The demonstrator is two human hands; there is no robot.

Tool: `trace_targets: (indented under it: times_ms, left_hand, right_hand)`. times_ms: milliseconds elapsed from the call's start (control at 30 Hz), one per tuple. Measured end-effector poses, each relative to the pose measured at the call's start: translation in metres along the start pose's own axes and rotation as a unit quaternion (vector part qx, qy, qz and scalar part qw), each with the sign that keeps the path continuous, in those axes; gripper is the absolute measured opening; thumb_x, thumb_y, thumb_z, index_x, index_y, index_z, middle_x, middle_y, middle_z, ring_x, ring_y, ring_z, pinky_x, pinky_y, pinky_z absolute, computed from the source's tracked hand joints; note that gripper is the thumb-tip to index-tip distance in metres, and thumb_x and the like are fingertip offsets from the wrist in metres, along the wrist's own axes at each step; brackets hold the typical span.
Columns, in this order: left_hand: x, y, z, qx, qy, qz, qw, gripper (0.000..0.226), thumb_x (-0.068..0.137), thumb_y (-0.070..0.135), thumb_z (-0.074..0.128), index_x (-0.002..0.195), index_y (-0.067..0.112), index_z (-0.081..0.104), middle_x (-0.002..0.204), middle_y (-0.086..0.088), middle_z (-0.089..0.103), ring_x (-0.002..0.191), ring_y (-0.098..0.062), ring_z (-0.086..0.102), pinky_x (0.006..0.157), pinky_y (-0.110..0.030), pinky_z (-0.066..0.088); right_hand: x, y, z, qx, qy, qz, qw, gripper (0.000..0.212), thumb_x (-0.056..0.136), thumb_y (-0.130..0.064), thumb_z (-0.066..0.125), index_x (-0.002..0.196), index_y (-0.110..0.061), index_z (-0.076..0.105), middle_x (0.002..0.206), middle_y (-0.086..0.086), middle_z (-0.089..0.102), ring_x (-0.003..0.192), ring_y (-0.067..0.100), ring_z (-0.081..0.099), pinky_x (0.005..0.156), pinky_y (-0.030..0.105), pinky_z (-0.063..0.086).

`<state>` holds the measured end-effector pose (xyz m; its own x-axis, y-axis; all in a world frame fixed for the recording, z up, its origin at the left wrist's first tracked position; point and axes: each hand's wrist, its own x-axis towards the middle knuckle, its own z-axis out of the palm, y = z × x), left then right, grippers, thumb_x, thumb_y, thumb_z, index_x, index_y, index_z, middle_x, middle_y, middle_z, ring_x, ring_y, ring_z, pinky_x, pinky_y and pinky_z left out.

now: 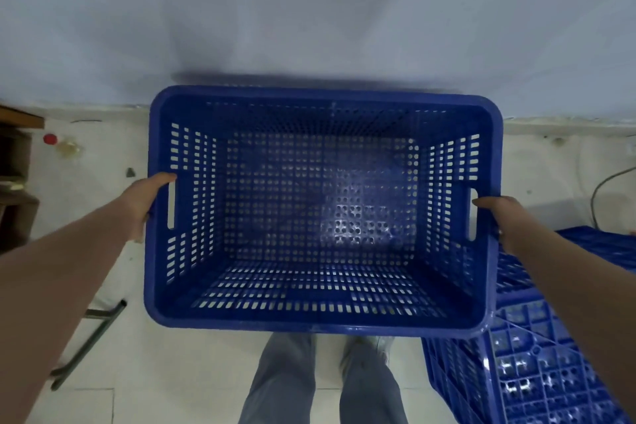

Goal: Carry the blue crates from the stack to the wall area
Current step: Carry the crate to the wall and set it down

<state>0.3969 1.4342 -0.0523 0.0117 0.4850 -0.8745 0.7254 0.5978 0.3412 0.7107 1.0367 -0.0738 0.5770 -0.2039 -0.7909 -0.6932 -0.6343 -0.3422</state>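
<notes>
I hold an empty blue perforated crate upright in front of me, above the floor and close to the pale wall. My left hand grips its left handle slot and my right hand grips the right one. Its far edge reaches the foot of the wall. An overturned blue crate lies on the floor at my lower right, its ribbed bottom facing up. Another blue crate shows behind my right forearm.
My legs and shoes stand on the white tiled floor under the crate. A dark metal frame lies at the lower left. Wooden furniture stands at the left edge, a red-capped bottle beside it. A cable runs at the right.
</notes>
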Motion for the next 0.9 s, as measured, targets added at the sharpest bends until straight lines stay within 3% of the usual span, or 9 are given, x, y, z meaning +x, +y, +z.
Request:
trace_targets:
  times_ms: [67,167,267,300,400,633,733,833,900]
  left_hand:
    - [0.007,0.003,0.002,0.001,-0.002,0.015,1.000,0.029,0.094,0.033,0.053,0.118,0.017,0.053,0.120,-0.005,0.057,0.083,-0.016,0.055,0.089,-0.032,0.039]
    - [0.010,0.008,0.009,0.009,-0.008,0.024,1.000,0.035,0.094,0.031,0.053,0.124,0.013,0.054,0.118,-0.005,0.058,0.081,-0.015,0.056,0.089,-0.030,0.039]
    - [0.016,0.009,0.011,0.017,0.002,0.008,1.000,0.051,0.090,0.035,0.058,0.134,0.010,0.052,0.130,-0.006,0.059,0.106,-0.026,0.058,0.091,-0.033,0.042]
    - [0.015,0.010,0.011,0.019,0.006,0.007,1.000,0.053,0.089,0.035,0.059,0.135,0.011,0.052,0.130,-0.007,0.059,0.107,-0.026,0.058,0.090,-0.034,0.042]
    - [0.017,0.011,0.014,0.003,-0.001,0.007,1.000,0.049,0.092,0.033,0.056,0.135,0.011,0.049,0.115,-0.005,0.061,0.086,-0.019,0.057,0.089,-0.034,0.041]
    - [0.018,0.021,0.018,0.007,0.004,0.014,1.000,0.027,0.091,0.036,0.055,0.113,0.019,0.051,0.100,0.000,0.058,0.076,-0.012,0.052,0.094,-0.033,0.041]
    - [0.020,0.016,0.013,0.017,0.009,0.013,1.000,0.041,0.088,0.039,0.058,0.122,0.017,0.052,0.118,-0.002,0.057,0.101,-0.019,0.057,0.100,-0.034,0.041]
    - [0.028,0.005,0.008,0.014,0.010,0.003,1.000,0.083,0.073,0.045,0.070,0.144,0.017,0.037,0.134,-0.003,0.057,0.121,-0.023,0.054,0.106,-0.041,0.040]
    - [0.032,0.000,0.011,0.017,0.004,0.009,1.000,0.078,0.076,0.041,0.069,0.143,0.016,0.040,0.135,-0.004,0.056,0.121,-0.025,0.054,0.106,-0.045,0.040]
  right_hand:
    - [0.003,0.000,0.000,-0.001,-0.010,0.010,1.000,0.047,0.094,-0.015,0.054,0.137,-0.001,0.042,0.119,0.009,0.051,0.100,0.029,0.048,0.083,0.037,0.037]
    - [0.007,0.002,-0.002,0.010,-0.012,0.049,0.999,0.048,0.092,-0.021,0.057,0.136,-0.009,0.044,0.142,0.007,0.046,0.122,0.029,0.047,0.089,0.042,0.044]
    - [0.009,0.002,-0.002,0.031,-0.011,0.062,0.998,0.049,0.092,-0.023,0.056,0.138,-0.011,0.043,0.143,0.007,0.045,0.119,0.028,0.048,0.094,0.040,0.043]
    - [0.009,0.001,-0.003,0.043,-0.012,0.066,0.997,0.049,0.092,-0.023,0.056,0.138,-0.012,0.043,0.142,0.006,0.045,0.117,0.026,0.048,0.091,0.039,0.043]
    - [0.008,-0.002,-0.007,0.076,-0.020,0.079,0.994,0.051,0.090,-0.027,0.058,0.137,-0.014,0.045,0.142,0.005,0.046,0.123,0.026,0.048,0.086,0.037,0.042]
    - [0.020,-0.028,-0.012,0.111,-0.047,0.051,0.991,0.024,0.091,-0.028,0.054,0.113,-0.018,0.051,0.120,0.002,0.053,0.084,0.015,0.054,0.089,0.036,0.040]
    - [0.022,-0.027,-0.011,0.117,-0.041,0.051,0.991,0.025,0.092,-0.029,0.053,0.115,-0.019,0.050,0.128,0.001,0.053,0.088,0.016,0.053,0.090,0.036,0.039]
    - [0.019,-0.022,-0.008,0.120,-0.027,0.047,0.991,0.039,0.092,-0.029,0.054,0.129,-0.016,0.050,0.139,0.001,0.049,0.110,0.021,0.049,0.094,0.037,0.040]
    - [0.017,-0.022,-0.006,0.119,-0.018,0.046,0.992,0.048,0.092,-0.029,0.055,0.137,-0.015,0.046,0.142,0.001,0.047,0.120,0.022,0.047,0.100,0.038,0.039]
